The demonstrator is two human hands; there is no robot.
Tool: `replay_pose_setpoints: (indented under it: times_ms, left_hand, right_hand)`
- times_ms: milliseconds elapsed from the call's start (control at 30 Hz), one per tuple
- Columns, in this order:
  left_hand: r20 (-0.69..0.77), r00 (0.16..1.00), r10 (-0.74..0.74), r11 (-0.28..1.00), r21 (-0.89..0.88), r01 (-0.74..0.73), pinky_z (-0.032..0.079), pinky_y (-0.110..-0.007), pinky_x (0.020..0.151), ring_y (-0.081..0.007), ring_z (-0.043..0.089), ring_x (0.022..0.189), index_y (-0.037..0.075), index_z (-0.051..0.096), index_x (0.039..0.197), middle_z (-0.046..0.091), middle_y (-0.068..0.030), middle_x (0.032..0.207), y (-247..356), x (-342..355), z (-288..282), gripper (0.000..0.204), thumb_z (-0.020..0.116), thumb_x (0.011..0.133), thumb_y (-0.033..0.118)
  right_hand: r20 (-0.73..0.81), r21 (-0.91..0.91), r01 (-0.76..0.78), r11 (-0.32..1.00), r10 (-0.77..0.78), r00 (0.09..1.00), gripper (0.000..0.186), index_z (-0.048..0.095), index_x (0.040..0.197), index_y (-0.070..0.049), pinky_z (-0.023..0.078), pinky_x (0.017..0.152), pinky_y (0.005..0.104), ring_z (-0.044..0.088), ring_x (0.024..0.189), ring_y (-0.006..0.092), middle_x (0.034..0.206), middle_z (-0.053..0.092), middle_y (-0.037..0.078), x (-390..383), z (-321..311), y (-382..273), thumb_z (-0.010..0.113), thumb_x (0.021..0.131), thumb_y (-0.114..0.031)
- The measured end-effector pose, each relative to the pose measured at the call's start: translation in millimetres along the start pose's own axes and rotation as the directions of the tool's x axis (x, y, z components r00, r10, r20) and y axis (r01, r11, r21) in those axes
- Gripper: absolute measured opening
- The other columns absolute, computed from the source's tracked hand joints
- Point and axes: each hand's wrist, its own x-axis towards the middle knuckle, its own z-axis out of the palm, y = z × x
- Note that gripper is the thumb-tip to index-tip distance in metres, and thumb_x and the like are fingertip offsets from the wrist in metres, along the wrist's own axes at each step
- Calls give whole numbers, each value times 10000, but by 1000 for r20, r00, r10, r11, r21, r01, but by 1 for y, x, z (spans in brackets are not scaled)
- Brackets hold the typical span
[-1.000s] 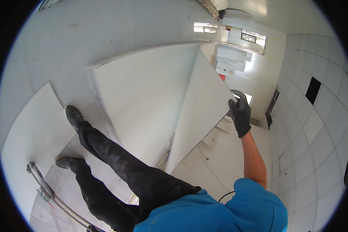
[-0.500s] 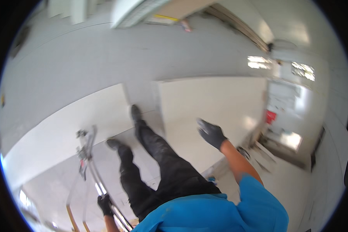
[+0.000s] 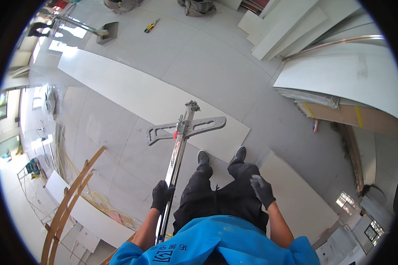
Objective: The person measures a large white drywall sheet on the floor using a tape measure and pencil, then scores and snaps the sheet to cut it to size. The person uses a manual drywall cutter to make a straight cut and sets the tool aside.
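My left hand [image 3: 161, 195], in a dark glove, is closed round a long silver metal rail [image 3: 176, 161]. The rail slants up and away from beside my left leg. Near its far end sits a slotted grey crosspiece [image 3: 205, 126] with a small red part at the joint. That end hangs over a long white panel [image 3: 119, 92] on the floor; I cannot tell whether it touches. By my right thigh is my right hand [image 3: 262, 191], also gloved, with whitish fingertips. Its fingers are loosely extended with nothing in them.
A second white panel [image 3: 292, 190] lies right of my feet. White boards [image 3: 292, 31] are stacked at the far right, near a large curved sheet [image 3: 340, 81]. A yellow-handled tool [image 3: 151, 25] and a dustpan [image 3: 107, 33] are farther off. Curved wooden strips [image 3: 70, 198] stand at left.
My view has swung round to the left, bringing the rail and its crosspiece toward the middle. My right hand has come down from its outstretched position to beside my thigh.
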Motion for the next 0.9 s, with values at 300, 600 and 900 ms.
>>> replay_pose_setpoints:
  times_ms: [300,600,900]
  left_hand:
    - [-61,998,28,999,37,-26,482,-479,669,-390,615,756,16,528,867,610,-188,783,164,137,21,409,669,738,377]
    - [-187,967,-175,979,-134,151,468,-454,649,-375,614,745,33,503,872,606,-168,747,337,230,31,425,673,757,405]
    - [-113,993,-46,909,-416,-6,486,-401,735,-307,633,844,20,565,1048,648,-155,880,422,372,-18,515,683,776,441]
  right_hand:
    - [607,122,-429,895,275,745,661,510,1183,22,503,714,292,610,828,180,940,641,117,222,129,-153,634,826,-519]
    - [281,-59,-455,889,452,847,688,446,1036,104,527,606,372,620,748,264,895,592,226,408,118,-241,826,667,-336]
    - [432,-115,-222,968,250,867,375,597,793,79,497,555,362,627,630,246,687,627,176,615,90,-256,745,681,-246]
